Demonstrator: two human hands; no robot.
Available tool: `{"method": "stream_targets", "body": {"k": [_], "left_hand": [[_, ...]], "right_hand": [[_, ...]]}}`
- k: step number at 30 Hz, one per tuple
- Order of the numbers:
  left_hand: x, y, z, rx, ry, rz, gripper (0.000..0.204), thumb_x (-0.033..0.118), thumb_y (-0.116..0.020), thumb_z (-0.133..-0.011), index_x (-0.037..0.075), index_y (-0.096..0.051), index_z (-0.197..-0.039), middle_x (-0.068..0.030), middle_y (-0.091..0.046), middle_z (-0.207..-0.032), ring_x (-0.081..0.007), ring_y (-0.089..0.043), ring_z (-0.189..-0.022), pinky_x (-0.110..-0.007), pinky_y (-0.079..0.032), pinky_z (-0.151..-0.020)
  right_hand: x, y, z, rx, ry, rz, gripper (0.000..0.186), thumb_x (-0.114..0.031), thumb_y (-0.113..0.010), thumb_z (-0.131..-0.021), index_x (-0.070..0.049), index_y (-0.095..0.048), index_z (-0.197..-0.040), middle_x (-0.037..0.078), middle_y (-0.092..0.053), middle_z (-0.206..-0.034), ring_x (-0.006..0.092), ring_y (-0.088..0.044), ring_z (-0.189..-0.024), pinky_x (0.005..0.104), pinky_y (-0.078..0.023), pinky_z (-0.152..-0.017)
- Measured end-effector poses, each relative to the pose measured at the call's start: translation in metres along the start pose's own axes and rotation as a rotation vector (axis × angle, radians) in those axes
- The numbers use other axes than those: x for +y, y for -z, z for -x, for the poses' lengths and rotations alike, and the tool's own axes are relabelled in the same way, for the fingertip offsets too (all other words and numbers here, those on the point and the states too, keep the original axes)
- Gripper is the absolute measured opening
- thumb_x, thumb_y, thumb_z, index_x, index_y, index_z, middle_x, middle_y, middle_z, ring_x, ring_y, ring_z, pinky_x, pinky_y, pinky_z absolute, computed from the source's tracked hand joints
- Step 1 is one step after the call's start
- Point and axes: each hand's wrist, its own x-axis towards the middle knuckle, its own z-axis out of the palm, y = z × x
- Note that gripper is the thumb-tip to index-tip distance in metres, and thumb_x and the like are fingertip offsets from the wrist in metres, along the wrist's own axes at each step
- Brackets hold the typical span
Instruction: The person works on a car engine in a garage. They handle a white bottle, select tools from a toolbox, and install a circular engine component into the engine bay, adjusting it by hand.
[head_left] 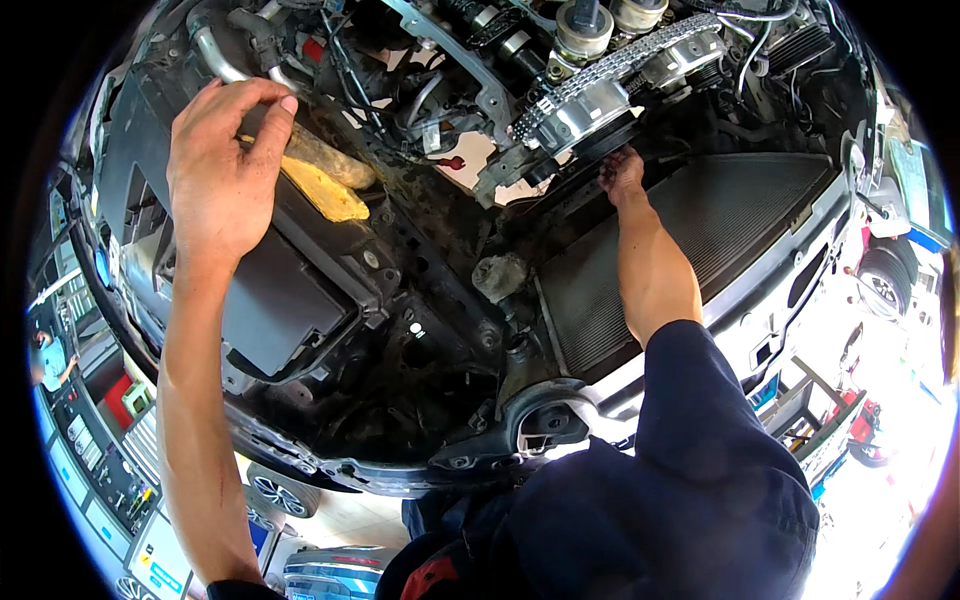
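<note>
My left hand [224,170] is raised over the left side of the engine bay, its index finger bent toward the thumb tip. Anything in that pinch is hidden from me. Just beyond and below it lie a yellow cloth-like piece [325,190] and a worn brown rounded piece [330,158]. My right hand [623,174] reaches under the engine's front end, fingers curled in shadow close to a dark round pulley [605,138]. What they grip, if anything, cannot be made out. Above that hand, a timing chain [625,68] runs around silvery sprocket housings [583,112].
A finned radiator [690,250] lies under my right forearm. A black box cover [275,300] sits beside my left forearm. The car's front frame edge [370,478] curves near my body. A wheel [283,492] is on the floor; another person [52,360] stands far left.
</note>
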Motion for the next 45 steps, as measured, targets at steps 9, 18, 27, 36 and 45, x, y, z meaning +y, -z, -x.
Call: {"method": "stream_targets", "body": {"k": [9, 18, 27, 36, 45], "left_hand": [[-0.001, 0.001, -0.002, -0.015, 0.004, 0.033, 0.019, 0.025, -0.063, -0.093, 0.009, -0.07, -0.1, -0.0071, -0.069, -0.102, -0.0317, -0.057, -0.114, -0.04, -0.038, -0.106], [-0.002, -0.002, -0.001, 0.021, -0.005, 0.03, 0.019, 0.026, -0.065, -0.091, 0.009, -0.07, -0.099, -0.007, -0.069, -0.102, -0.0321, -0.057, -0.113, -0.039, -0.039, -0.104], [-0.006, -0.004, 0.002, 0.034, -0.028, -0.023, 0.02, 0.025, -0.06, -0.095, 0.009, -0.07, -0.102, -0.0083, -0.069, -0.104, -0.034, -0.056, -0.115, -0.04, -0.037, -0.108], [-0.003, 0.0, 0.003, 0.032, 0.03, -0.023, 0.019, 0.027, -0.065, -0.091, 0.011, -0.071, -0.099, -0.0079, -0.069, -0.104, -0.0341, -0.055, -0.115, -0.04, -0.039, -0.104], [-0.001, -0.002, -0.001, 0.024, -0.002, -0.015, 0.019, 0.026, -0.065, -0.09, 0.01, -0.07, -0.098, -0.007, -0.069, -0.103, -0.0335, -0.055, -0.116, -0.041, -0.039, -0.104]], "right_hand": [[-0.002, -0.009, 0.004, 0.1, -0.035, 0.006, 0.043, -0.044, -0.038, -0.102, -0.015, -0.051, -0.074, 0.0, -0.048, -0.063, 0.0151, -0.044, -0.052, 0.0316, -0.037, -0.047], [0.001, -0.006, -0.001, 0.058, 0.007, -0.043, 0.027, -0.03, -0.041, -0.097, -0.015, -0.053, -0.078, 0.002, -0.047, -0.062, 0.018, -0.043, -0.051, 0.0324, -0.035, -0.05], [0.01, 0.0, -0.01, 0.07, 0.032, -0.014, 0.05, -0.055, -0.036, -0.102, -0.014, -0.056, -0.083, 0.0, -0.049, -0.067, 0.0131, -0.044, -0.054, 0.0303, -0.038, -0.049], [0.003, -0.01, 0.009, 0.074, 0.042, -0.006, 0.034, -0.038, -0.047, -0.102, -0.011, -0.057, -0.084, 0.002, -0.056, -0.073, 0.0144, -0.05, -0.057, 0.0313, -0.04, -0.047], [0.01, -0.002, 0.003, 0.165, 0.051, -0.047, 0.022, -0.03, -0.056, -0.098, -0.012, -0.062, -0.087, 0.0, -0.056, -0.07, 0.014, -0.05, -0.055, 0.0284, -0.039, -0.047]]}}
